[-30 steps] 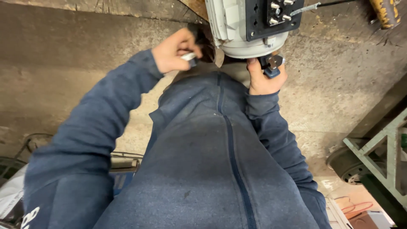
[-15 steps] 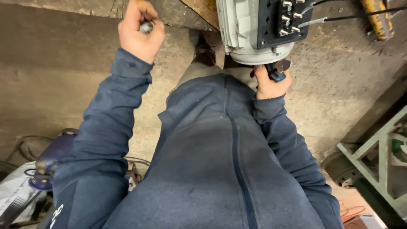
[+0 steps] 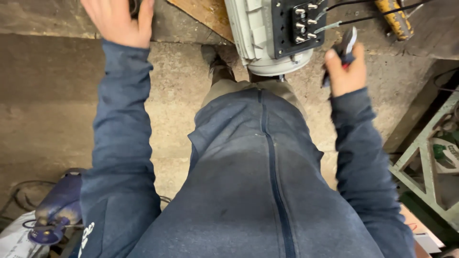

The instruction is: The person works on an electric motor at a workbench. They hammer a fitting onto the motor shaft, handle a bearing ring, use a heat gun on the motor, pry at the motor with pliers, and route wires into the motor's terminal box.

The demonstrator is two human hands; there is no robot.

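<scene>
Our right hand (image 3: 345, 71) is clamped on pliers (image 3: 345, 48) just beside the electric motor (image 3: 267, 33) and its open terminal block (image 3: 299, 24). Left hand (image 3: 117, 21) sits up on the bench edge; can't tell its grip. Risk: plier tips bridging 2 bare terminal studs.

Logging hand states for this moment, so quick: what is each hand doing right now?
Left hand: fingers spread on the bench edge over a small dark thing; grip cannot be told.
Right hand: closed around red-handled pliers, beside the grey motor.
</scene>
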